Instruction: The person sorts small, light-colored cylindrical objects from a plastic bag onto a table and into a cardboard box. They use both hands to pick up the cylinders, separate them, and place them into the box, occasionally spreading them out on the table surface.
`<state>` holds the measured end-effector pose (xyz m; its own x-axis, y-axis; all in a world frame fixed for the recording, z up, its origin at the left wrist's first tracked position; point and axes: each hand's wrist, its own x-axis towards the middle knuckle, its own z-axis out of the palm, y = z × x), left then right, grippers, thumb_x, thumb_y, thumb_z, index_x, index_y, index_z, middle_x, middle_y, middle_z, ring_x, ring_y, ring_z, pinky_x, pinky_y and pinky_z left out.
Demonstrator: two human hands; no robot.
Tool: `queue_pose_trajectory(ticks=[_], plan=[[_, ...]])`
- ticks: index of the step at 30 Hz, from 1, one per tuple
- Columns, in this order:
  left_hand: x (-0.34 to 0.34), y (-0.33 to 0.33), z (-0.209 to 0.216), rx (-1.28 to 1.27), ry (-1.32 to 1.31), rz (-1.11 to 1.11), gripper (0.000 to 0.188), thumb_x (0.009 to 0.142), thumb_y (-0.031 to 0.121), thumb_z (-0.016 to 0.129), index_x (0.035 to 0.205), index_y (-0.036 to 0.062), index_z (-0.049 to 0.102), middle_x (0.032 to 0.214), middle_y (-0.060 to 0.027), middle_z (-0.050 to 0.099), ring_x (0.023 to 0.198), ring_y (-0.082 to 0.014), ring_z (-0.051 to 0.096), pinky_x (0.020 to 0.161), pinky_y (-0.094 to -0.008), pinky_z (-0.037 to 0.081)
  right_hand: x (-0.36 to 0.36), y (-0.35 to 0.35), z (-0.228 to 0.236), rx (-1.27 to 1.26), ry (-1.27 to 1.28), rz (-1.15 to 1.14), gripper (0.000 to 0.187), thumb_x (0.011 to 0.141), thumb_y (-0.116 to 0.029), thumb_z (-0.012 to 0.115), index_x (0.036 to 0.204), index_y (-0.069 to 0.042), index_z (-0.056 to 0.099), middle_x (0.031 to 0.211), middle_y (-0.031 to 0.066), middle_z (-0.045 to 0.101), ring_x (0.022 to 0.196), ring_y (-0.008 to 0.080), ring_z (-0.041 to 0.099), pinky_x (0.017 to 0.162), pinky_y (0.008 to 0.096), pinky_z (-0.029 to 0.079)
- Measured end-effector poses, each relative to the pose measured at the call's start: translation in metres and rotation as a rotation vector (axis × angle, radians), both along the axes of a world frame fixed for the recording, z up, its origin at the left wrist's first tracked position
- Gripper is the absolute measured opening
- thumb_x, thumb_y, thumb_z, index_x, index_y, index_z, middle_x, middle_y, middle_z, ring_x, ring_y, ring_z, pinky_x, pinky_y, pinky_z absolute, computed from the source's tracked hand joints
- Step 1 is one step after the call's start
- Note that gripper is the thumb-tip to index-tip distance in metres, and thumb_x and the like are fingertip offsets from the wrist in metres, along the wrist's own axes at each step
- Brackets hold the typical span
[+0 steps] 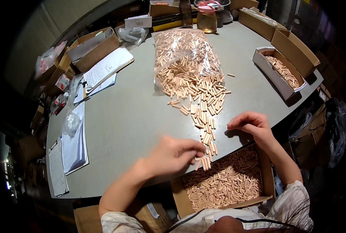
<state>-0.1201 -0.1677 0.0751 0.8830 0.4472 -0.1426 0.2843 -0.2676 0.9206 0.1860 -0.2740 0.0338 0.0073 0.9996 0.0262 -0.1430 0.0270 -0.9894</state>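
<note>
Small wooden dowels (208,99) spill from a clear plastic bag (184,50) and run in a narrow trail toward the table's near edge. At the end of that trail, my left hand (173,155) has its fingers bent against several dowels (206,162); its back is blurred by motion, and what lies between its fingertips is hidden. My right hand (254,126) hovers beside the trail on the right, fingers curled in toward the thumb, with any content too small to make out. Below the edge, a cardboard box (269,174) holds a heap of dowels (223,182).
A long open box (272,73) of dowels stands at the right edge beside other cardboard boxes (295,52). Clipboards with papers (108,68) lie on the left. At the back are a pink-lidded jug (207,19), a brown bottle (186,13) and a crumpled plastic bag (134,35).
</note>
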Motion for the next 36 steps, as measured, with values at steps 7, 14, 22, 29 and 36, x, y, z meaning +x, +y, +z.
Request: queue_pose_trajectory(ticks=[7,14,22,29,36], plan=[[-0.005,-0.008,-0.022,-0.469,-0.225,-0.101,0.027,0.107,0.0,0.054,0.128,-0.0059,0.07,0.113,-0.0117,0.076,0.101,-0.0163,0.073,0.092,-0.031,0.06,-0.02,0.041,-0.007,0.294,-0.36,0.094,0.044,0.083,0.012,0.05,0.119,0.004,0.073,0.13,0.015,0.073,0.124,0.0254,0.068,0.111,0.0381,0.051],[-0.006,0.028,-0.037,0.102,-0.319,0.414,0.029,0.103,0.002,0.057,0.129,-0.0044,0.07,0.131,-0.0164,0.072,0.121,-0.027,0.069,0.103,-0.0384,0.055,-0.044,0.034,0.001,0.619,-1.342,0.398,0.066,0.108,-0.047,0.055,0.156,-0.003,0.047,0.167,0.0211,0.04,0.158,0.0402,0.032,0.131,0.0561,0.02],[-0.01,0.053,-0.056,1.016,0.197,0.212,0.074,0.105,0.038,0.062,0.164,0.0019,0.035,0.171,-0.0232,0.032,0.16,-0.0414,0.026,0.128,-0.0556,0.022,-0.012,-0.008,0.002,0.462,-1.567,0.327,0.088,0.098,-0.077,0.042,0.166,-0.021,0.039,0.172,0.0153,0.033,0.16,0.0381,0.03,0.131,0.0578,0.016],[-0.008,0.034,-0.035,1.04,0.281,-0.066,0.1,0.102,0.061,0.058,0.164,-0.0095,0.023,0.17,-0.0326,0.025,0.16,-0.0476,0.021,0.131,-0.058,0.013,0.018,-0.022,-0.005,0.227,-0.741,0.03,0.065,0.115,-0.048,0.041,0.16,-0.001,0.043,0.168,0.0223,0.04,0.158,0.0351,0.036,0.129,0.0425,0.026],[0.003,0.002,-0.031,1.064,0.174,-0.252,0.114,0.097,0.076,0.053,0.163,-0.011,0.023,0.169,-0.0353,0.025,0.159,-0.0482,0.024,0.131,-0.0596,0.014,0.028,-0.002,-0.008,0.125,-0.401,-0.187,0.047,0.116,-0.031,0.045,0.147,0.003,0.058,0.146,0.0117,0.064,0.139,0.0197,0.054,0.121,0.0342,0.036]])
